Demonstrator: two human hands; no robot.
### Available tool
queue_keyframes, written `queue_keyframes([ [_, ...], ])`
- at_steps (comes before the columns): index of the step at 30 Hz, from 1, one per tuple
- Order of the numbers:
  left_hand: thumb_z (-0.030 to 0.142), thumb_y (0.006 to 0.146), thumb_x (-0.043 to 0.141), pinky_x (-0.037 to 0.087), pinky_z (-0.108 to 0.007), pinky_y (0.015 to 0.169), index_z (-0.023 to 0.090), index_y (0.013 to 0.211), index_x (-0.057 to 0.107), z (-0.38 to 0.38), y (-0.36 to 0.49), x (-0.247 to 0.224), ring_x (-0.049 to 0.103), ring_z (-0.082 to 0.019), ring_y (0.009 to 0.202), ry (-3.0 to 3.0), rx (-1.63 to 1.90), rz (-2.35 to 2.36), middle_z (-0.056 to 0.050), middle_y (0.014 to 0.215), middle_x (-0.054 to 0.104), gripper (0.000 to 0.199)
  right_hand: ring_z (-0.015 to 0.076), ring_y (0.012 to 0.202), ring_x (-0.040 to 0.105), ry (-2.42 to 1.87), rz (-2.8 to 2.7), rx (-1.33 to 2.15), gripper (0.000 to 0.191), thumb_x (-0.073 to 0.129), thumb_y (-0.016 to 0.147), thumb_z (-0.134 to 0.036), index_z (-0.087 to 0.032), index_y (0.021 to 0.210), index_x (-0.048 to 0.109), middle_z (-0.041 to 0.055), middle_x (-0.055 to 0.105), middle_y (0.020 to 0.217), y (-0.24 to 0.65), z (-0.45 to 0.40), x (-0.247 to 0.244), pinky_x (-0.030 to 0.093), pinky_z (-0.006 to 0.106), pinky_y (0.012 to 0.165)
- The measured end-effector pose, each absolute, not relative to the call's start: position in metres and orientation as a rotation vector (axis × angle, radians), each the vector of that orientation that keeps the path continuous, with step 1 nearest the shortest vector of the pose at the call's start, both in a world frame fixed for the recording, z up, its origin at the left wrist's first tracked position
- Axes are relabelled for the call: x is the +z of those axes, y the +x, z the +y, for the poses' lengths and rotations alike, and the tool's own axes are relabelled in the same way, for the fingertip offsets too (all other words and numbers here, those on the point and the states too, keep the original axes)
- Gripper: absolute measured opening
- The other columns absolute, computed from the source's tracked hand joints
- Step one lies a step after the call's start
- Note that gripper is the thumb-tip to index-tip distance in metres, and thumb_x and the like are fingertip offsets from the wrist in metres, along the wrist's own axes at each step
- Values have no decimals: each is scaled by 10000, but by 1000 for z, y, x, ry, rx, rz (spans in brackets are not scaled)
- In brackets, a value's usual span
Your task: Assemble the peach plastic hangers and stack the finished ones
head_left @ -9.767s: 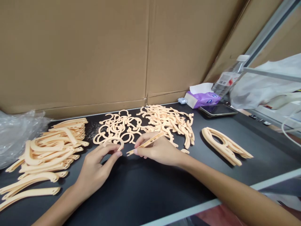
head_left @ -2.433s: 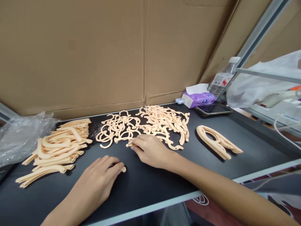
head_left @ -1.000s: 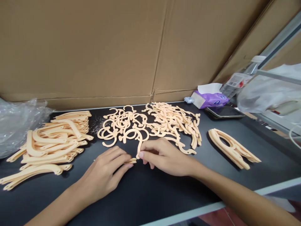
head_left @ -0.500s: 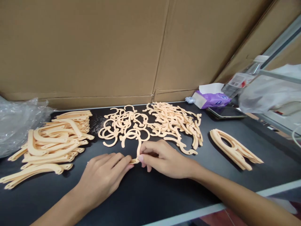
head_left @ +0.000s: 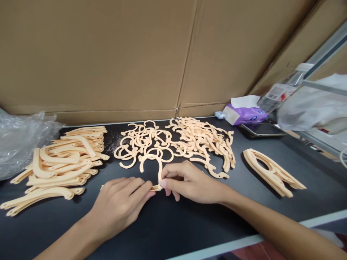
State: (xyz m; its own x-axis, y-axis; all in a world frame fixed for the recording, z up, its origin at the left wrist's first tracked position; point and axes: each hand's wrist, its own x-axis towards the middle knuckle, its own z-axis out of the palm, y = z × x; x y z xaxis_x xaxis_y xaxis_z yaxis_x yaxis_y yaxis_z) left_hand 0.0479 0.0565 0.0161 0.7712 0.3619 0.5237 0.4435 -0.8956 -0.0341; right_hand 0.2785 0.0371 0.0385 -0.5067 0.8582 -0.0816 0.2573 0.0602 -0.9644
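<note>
the left hand (head_left: 121, 200) grips a peach plastic bar (head_left: 155, 188) while the right hand (head_left: 187, 183) pinches a curved hook (head_left: 159, 169) against its end, between both hands, where a slackened or skewed pinch could let the hook slip off.

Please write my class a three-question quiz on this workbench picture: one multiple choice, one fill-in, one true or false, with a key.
1. What does the right hand hold? A) a bottle B) a hook-shaped piece C) a cable

2. Fill in: in this view, the clear plastic lies to the ___ of the pile of long pieces.

3. True or false: the purple tissue pack lies among the long pieces.

Key: 1. B. 2. left. 3. False; it lies near the phone.
</note>
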Motion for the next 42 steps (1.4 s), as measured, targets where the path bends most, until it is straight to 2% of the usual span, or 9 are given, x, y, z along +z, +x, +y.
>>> queue_keyframes([
  [2, 214, 965, 556, 435, -289, 571, 184, 917, 624, 57, 48, 16, 603, -142, 572, -2802, -786, -651, 19, 726, 664, 89, 90, 533, 572, -1110, -1802, 1472, 146, 546, 936, -271, -164, 1024, 590, -3, 646, 735, 279, 37, 38, 458, 216, 556],
  [5, 215, 970, 544, 435, -292, 568, 184, 918, 622, 57, 48, 15, 605, -146, 570, -2787, -777, -653, 15, 732, 668, 100, 92, 567, 587, -1069, -1774, 1514, 351, 558, 932, -235, -209, 1271, 473, -10, 665, 805, 281, 37, 37, 479, 240, 612],
  [12, 220, 967, 552, 437, -294, 579, 184, 965, 619, 58, 45, 13, 611, -151, 581, -2793, -775, -672, 11, 747, 671, 76, 93, 646, 618, -1012, -1726, 1618, 513, 562, 916, -171, -237, 1370, 333, -16, 636, 871, 286, 38, 41, 477, 260, 687],
  [14, 224, 970, 547, 428, -292, 571, 187, 960, 620, 59, 45, 13, 603, -149, 574, -2793, -768, -681, 14, 731, 662, 83, 95, 658, 628, -997, -1721, 1626, 528, 565, 911, -154, -239, 1370, 319, -16, 637, 871, 287, 39, 41, 473, 258, 692],
  [21, 224, 967, 550, 428, -293, 560, 176, 965, 628, 59, 46, 14, 592, -150, 561, -2788, -764, -649, 8, 726, 659, 92, 92, 595, 608, -974, -1702, 1692, 345, 565, 925, -177, -237, 1210, 379, -14, 654, 841, 287, 39, 41, 444, 226, 596],
  [32, 215, 965, 546, 448, -285, 566, 182, 958, 642, 57, 45, 13, 616, -150, 595, -2861, -766, -655, 1, 776, 670, 102, 80, 520, 576, -970, -1641, 1836, 328, 588, 925, -268, -229, 1152, 355, -28, 640, 772, 285, 39, 41, 436, 198, 519],
  [42, 215, 970, 537, 464, -271, 570, 181, 945, 645, 57, 45, 14, 610, -138, 577, -2849, -742, -615, 3, 758, 667, 116, 81, 537, 552, -1133, -1846, 1585, 329, 519, 922, -178, -231, 1208, 366, -17, 648, 817, 280, 31, 50, 444, 209, 541],
])
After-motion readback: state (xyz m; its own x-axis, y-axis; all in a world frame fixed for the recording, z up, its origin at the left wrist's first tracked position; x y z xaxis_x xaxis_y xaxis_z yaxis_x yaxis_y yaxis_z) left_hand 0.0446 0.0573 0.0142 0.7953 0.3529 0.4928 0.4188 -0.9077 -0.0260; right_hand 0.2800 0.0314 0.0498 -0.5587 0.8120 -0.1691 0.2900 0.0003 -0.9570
